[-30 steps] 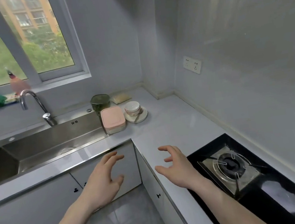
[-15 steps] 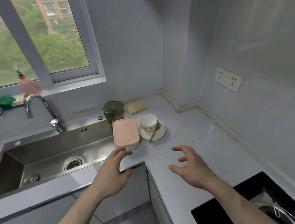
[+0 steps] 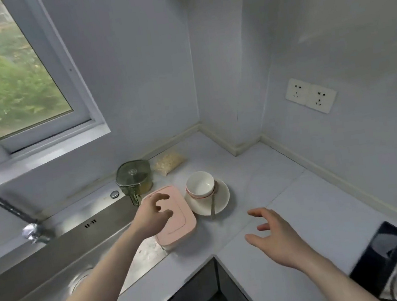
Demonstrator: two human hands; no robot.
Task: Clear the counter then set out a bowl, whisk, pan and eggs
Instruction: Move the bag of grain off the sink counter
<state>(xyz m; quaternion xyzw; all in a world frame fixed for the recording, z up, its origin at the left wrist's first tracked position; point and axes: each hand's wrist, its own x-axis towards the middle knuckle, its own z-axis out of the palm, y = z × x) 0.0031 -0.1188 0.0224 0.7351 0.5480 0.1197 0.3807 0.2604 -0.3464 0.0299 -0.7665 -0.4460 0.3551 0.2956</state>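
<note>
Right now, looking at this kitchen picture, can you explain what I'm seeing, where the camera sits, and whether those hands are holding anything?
There is no machine here. A person wears a wide-angle camera on the head, looking down at their own bare hands. The left hand hovers over a pink lidded container beside the sink, fingers curled but gripping nothing. The right hand hangs open above the counter. Behind stand a white bowl on a plate with a spoon, a green container and a small bag.
</note>
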